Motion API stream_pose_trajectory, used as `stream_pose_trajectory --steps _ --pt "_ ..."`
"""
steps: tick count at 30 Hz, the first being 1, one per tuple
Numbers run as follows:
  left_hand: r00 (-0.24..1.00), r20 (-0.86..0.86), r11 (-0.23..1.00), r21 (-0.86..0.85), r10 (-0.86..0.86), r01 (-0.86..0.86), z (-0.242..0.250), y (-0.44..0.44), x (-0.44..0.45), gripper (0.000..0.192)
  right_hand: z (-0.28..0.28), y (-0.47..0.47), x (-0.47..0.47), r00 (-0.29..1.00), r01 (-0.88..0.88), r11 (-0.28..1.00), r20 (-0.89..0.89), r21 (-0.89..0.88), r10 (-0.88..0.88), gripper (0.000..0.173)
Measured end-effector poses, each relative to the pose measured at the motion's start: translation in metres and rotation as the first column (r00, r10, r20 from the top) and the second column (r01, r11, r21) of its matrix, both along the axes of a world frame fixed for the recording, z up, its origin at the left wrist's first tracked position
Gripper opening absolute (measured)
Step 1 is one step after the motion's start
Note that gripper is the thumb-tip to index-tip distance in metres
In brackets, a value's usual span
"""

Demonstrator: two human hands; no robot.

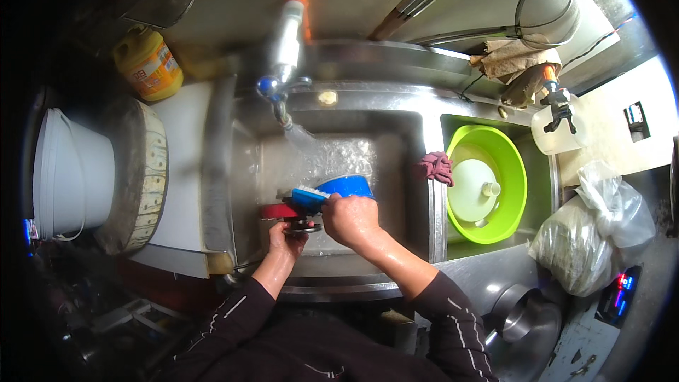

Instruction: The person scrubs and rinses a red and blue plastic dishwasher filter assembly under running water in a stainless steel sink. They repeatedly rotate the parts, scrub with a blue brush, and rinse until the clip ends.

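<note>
Over the steel sink basin (406, 207), my right hand (351, 220) grips a blue scrub brush (310, 199) with pale bristles. The brush head is against or just above a red part (279, 211) joined to a dark metal disc (302, 228); its exact kind is unclear. Supporting that item from below by the disc is my left hand (286, 242), its fingers partly hidden. A blue object (347, 185), perhaps a container, shows behind my right hand. From the faucet (281, 114) water runs and splashes into the basin.
A lime-green tub (517, 185) holding a white lid-like piece (472, 191) sits in the right-hand sink. A maroon cloth (437, 168) drapes over the divider. A white bucket (74, 175), a round chopping block (151, 175) and a yellow jug (151, 66) stand left. Strainers (546, 10) hang upper right.
</note>
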State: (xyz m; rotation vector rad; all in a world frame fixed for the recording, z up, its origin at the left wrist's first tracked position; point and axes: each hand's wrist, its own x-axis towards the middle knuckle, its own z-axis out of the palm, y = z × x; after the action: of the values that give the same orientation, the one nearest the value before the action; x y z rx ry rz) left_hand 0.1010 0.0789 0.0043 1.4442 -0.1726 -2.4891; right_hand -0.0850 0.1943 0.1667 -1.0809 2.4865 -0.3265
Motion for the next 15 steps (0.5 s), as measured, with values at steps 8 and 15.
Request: stream_pose_trajectory --steps 8,15 --pt "0.987 0.064 0.988 0.017 0.150 -0.152 -0.002 -0.011 0.009 0.034 -0.047 0.056 -0.036 0.679 0.670 0.732 0.504 -0.125 -0.535 0.033" --pt "0.964 0.030 0.952 0.155 0.264 -0.265 -0.012 -0.027 0.013 0.031 -0.016 -0.019 0.011 0.911 0.409 0.790 0.259 -0.456 -0.323 0.033"
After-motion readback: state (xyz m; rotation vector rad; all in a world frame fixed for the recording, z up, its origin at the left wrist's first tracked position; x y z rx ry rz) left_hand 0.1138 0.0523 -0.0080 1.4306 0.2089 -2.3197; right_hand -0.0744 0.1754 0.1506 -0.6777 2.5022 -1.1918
